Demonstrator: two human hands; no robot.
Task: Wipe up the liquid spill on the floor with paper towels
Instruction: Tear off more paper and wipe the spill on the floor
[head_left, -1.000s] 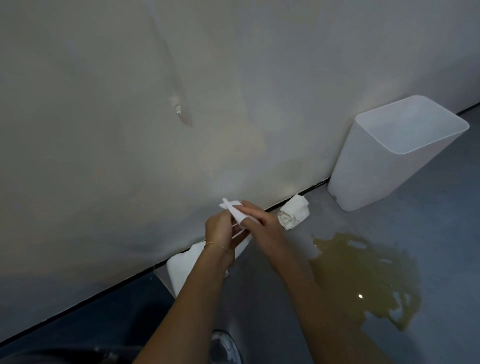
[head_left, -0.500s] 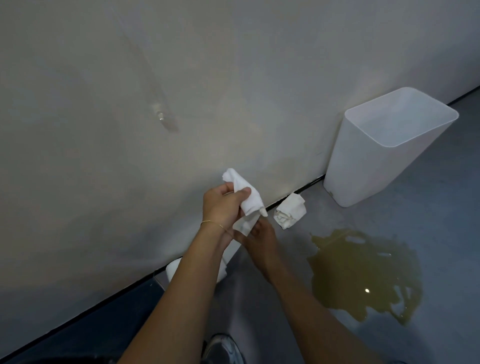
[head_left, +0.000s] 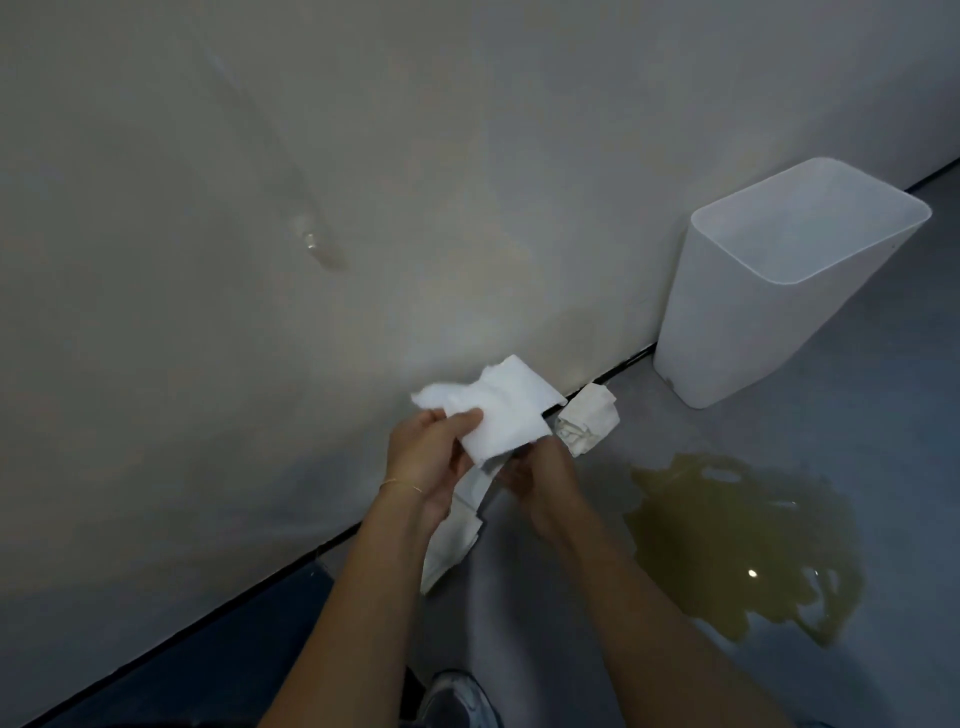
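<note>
White paper towel (head_left: 511, 410): a flat sheet held up between both hands, in front of the foot of the wall (head_left: 467, 156); a strip (head_left: 457, 525) of the same towel hangs from it down to the floor (head_left: 883, 467), at the floor's edge along the wall
Left hand (head_left: 426, 457): pinches the sheet's left side; thumb laid on top, fingers behind the paper; a thin bracelet (head_left: 400, 484) at the wrist
Right hand (head_left: 545, 478): just under the sheet's lower edge; fingers curled up round the towel there; fingertips hidden behind the paper
Crumpled wad (head_left: 587, 421): white paper, lying on the floor right at its wall edge; just right of the held sheet; apart from the spill
Spill (head_left: 743, 540): yellowish-brown puddle with ragged edges on the grey floor; right of the right forearm and out from the wall edge; a point of light glints in it; the held towel is up and to its left, not touching it
Bin (head_left: 753, 338): white, open-topped, upright; at the floor's wall edge, beyond the spill toward the upper right
Wall mark (head_left: 317, 244): a faint streak ending in a shiny spot; up and to the left of the hands
Shoe (head_left: 457, 701): a toe on the floor at the bottom of the view; between the two forearms
</note>
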